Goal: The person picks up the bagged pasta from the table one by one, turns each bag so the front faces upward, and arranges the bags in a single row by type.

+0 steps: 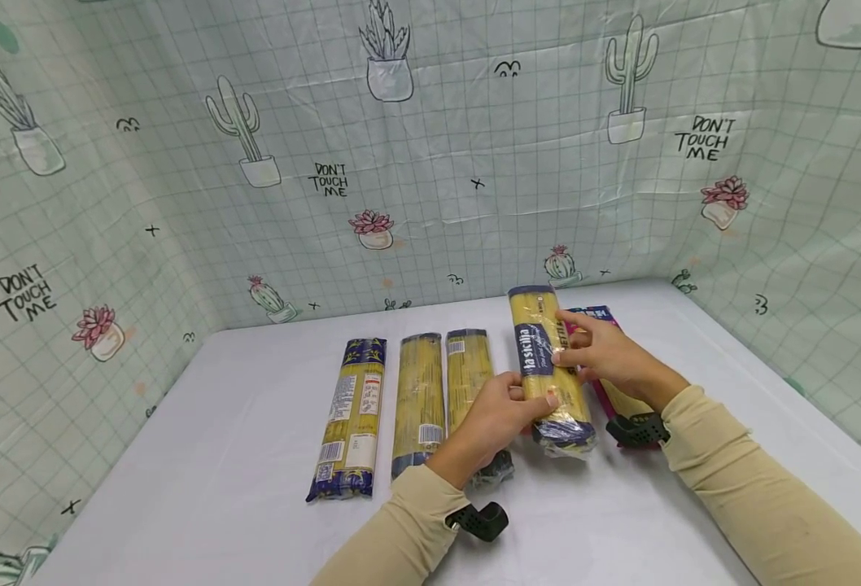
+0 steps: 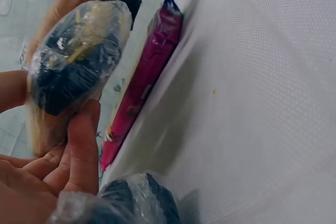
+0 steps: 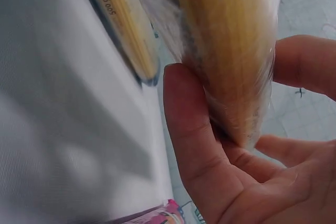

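Both hands hold a clear-wrapped pack of spaghetti (image 1: 536, 350) with a dark blue "la sicilia" label, tilted above the white table. My left hand (image 1: 492, 411) grips its lower left edge, thumb on the front. At the right edge, my right hand (image 1: 609, 354) pinches it between thumb and fingers. In the left wrist view, the blue lower end of the spaghetti pack (image 2: 79, 51) shows between the left hand's thumb and fingers. The right wrist view has yellow strands of the spaghetti pack (image 3: 231, 40) between the right thumb and fingers.
A magenta-edged pack (image 1: 624, 403) lies on the table (image 1: 255, 456) behind the right hand, partly hidden. Three yellow pasta packs lie to the left: one with blue ends (image 1: 350, 415), a middle one (image 1: 419, 399), and one (image 1: 470, 366) partly behind the left hand. A patterned curtain (image 1: 445, 163) hangs behind.
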Available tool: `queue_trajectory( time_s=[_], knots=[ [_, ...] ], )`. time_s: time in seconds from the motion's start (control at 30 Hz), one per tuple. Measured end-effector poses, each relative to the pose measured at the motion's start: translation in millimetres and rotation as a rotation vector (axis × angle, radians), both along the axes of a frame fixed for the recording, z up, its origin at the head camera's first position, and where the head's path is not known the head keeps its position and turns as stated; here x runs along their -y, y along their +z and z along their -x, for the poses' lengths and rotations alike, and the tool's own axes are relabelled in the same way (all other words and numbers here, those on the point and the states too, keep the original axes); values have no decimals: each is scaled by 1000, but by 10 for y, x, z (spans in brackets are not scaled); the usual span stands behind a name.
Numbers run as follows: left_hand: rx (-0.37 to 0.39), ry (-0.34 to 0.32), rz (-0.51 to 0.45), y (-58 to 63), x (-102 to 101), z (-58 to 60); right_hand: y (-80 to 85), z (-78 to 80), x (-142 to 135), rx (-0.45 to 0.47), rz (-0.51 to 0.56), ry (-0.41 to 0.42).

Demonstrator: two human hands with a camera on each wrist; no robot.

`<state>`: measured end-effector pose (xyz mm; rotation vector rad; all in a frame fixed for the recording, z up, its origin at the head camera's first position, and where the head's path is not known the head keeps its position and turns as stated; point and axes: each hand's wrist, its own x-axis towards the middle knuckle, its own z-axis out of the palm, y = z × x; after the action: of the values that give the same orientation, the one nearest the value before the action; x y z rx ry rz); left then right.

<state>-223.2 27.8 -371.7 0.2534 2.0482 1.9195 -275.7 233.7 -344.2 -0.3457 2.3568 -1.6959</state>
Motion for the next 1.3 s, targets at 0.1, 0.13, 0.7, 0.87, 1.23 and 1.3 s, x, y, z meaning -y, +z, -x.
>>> queue_trajectory(
  time_s=[0.1,0.13,0.7,0.87,1.23,1.3],
  knots=[
    [17,-7,20,-3,-15,10,-23,13,-13,-6,-16,-10],
    [19,-14,25,0,-18,11,-27,17,-16,-7,-21,-13],
    [31,-93,119,14,-44,-23,-224,120,-37,50,-165,-96],
    [6,-94,179,-6,-45,-44,-241,103,-31,37,-269,-124],
    [-38,-143,240,48,61,-75,-105,39,2,-23,-340,-111],
    [-65,-140,261,56,79,-67,-73,31,8,-18,-344,-130]
  ],
)
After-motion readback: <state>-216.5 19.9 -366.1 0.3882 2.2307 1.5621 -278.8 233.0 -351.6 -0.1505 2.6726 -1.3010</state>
